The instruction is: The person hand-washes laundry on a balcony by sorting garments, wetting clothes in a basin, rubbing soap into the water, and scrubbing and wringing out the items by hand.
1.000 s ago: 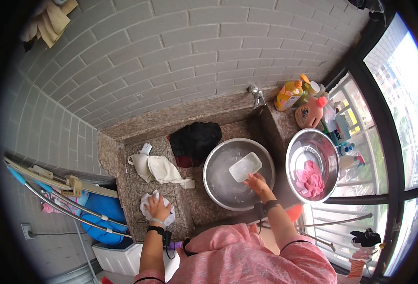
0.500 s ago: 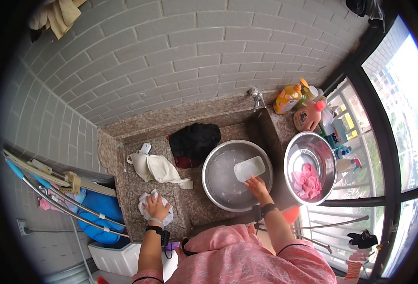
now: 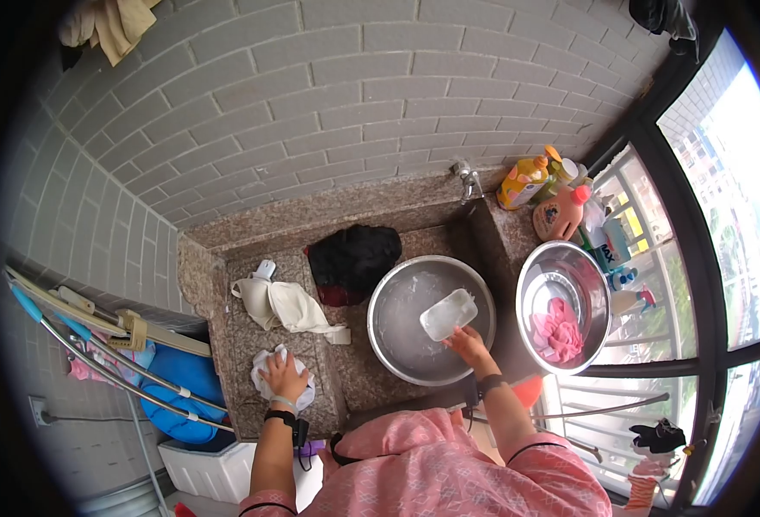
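My left hand [image 3: 283, 376] presses down on a bunched white cloth [image 3: 305, 398], its fingers curled over the fabric on the ribbed stone slab. With my right hand [image 3: 469, 345] I grip the near end of a translucent plastic container [image 3: 449, 314]. The container is tilted over a large metal basin [image 3: 378, 353] holding cloudy water. Past my left hand, a cream-coloured cloth [image 3: 281, 308] lies stretched across the slab. A dark garment [image 3: 356, 257] with a reddish part is heaped left of the basin.
A smaller metal bowl [image 3: 530, 267] with pink cloth [image 3: 559, 332] stands at the right. Behind it are detergent bottles [image 3: 561, 213]. A tap [image 3: 466, 179] is on the brick wall. Poles [image 3: 130, 358] and a blue tub [image 3: 177, 379] stand at the left.
My right hand has shifted the container slightly left and toward me over the basin, and its tilt differs. My left hand stays in place on the white cloth.
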Demonstrator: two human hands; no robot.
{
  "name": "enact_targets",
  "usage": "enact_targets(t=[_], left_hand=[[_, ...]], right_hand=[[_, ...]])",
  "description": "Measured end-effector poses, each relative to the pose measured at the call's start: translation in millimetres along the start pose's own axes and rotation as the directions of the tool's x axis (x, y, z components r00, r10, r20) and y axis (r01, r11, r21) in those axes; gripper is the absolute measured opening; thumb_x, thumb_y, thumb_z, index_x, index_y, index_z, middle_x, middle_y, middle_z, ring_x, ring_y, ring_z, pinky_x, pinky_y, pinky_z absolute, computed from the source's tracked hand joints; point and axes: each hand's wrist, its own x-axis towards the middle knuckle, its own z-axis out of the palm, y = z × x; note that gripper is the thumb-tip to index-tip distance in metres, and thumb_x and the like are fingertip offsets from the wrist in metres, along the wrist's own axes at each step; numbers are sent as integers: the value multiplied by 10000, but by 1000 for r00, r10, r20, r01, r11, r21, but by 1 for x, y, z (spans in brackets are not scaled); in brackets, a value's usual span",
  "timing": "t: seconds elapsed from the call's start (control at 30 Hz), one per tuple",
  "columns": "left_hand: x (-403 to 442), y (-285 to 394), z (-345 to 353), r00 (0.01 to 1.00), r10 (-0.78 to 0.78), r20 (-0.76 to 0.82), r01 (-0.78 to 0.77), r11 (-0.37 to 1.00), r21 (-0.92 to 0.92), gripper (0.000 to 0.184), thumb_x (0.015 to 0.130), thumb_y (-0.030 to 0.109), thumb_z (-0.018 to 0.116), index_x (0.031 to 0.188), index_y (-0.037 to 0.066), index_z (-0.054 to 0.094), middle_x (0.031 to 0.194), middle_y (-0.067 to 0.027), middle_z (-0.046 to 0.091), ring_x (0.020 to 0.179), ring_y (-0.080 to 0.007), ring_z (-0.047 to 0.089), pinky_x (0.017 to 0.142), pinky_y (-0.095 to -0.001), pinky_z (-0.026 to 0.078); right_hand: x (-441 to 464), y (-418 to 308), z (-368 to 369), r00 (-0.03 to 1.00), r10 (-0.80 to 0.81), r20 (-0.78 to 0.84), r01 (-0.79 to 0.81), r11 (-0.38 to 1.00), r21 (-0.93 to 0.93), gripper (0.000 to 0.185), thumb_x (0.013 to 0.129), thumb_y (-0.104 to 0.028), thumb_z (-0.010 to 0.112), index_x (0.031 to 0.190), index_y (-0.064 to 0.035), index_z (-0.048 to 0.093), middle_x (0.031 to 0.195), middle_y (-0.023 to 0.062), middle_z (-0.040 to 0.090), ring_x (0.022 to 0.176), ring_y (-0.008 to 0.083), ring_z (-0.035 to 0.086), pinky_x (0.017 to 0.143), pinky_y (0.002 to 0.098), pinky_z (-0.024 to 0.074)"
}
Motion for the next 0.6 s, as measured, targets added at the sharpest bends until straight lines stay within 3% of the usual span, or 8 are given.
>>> enact_targets(t=[0.1,0.2,0.27,0.3,0.37,0.4,0.47,0.6], left_hand=[[1,-2,5,1000,4,-18,-4,1000,1,650,754,451,595,1297,136,427,1382,-115,315,1285,-346,215,1006,-632,146],[-1,1,-3,1000,-6,12,6,1000,-10,648,755,451,595,1297,135,429,1384,-116,312,1289,-351,207,1009,-633,137],[0,0,-1,1000,-10,14,10,1000,-6,650,756,450,594,1300,135,425,1388,-117,308,1293,-354,203,1010,-633,133],[0,0,-1,1000,-13,18,13,1000,-4,651,758,449,593,1303,135,421,1391,-118,304,1296,-356,198,1011,-634,129],[1,0,1,1000,-13,20,13,1000,1,652,759,446,590,1306,136,417,1392,-119,302,1300,-357,194,1012,-634,127],[1,0,1,1000,-15,18,15,1000,10,652,761,443,588,1309,136,412,1394,-121,301,1304,-357,189,1013,-635,125],[1,0,0,999,-16,30,16,1000,10,653,762,441,587,1311,136,409,1394,-121,301,1305,-358,188,1013,-634,126],[2,-1,3,999,-11,30,11,1000,-3,651,765,437,584,1313,135,407,1394,-123,300,1308,-358,182,1013,-635,130]], right_hand=[[-7,-9,13,992,-81,-92,84,996,32,338,853,-103,601,1090,59,421,913,55,496,798,170,542,851,450,496],[17,-4,-13,985,-97,-141,106,993,60,335,843,-93,612,1081,53,426,1033,104,506,930,213,550,821,445,512],[10,-12,3,930,-247,-274,199,961,-191,362,839,-74,611,1123,38,415,1125,128,488,1024,246,527,794,432,516],[4,-15,12,929,-247,-276,198,961,-193,362,839,-74,611,1123,38,415,1125,128,488,1024,246,527,794,432,516],[-8,-22,26,790,-557,-255,441,806,-395,408,811,-34,623,1156,16,412,1134,138,487,1039,263,516,785,392,512],[-11,-26,25,790,-557,-257,439,806,-398,408,811,-34,623,1156,16,412,1134,138,487,1039,263,516,785,392,512],[-17,-35,23,509,-846,158,398,69,-915,467,776,-14,643,1177,-11,402,1146,146,479,1056,279,510,778,347,509],[-45,-54,49,491,-839,235,405,-19,-914,519,732,33,647,1184,-21,397,1177,167,470,1109,308,485,839,353,484]])
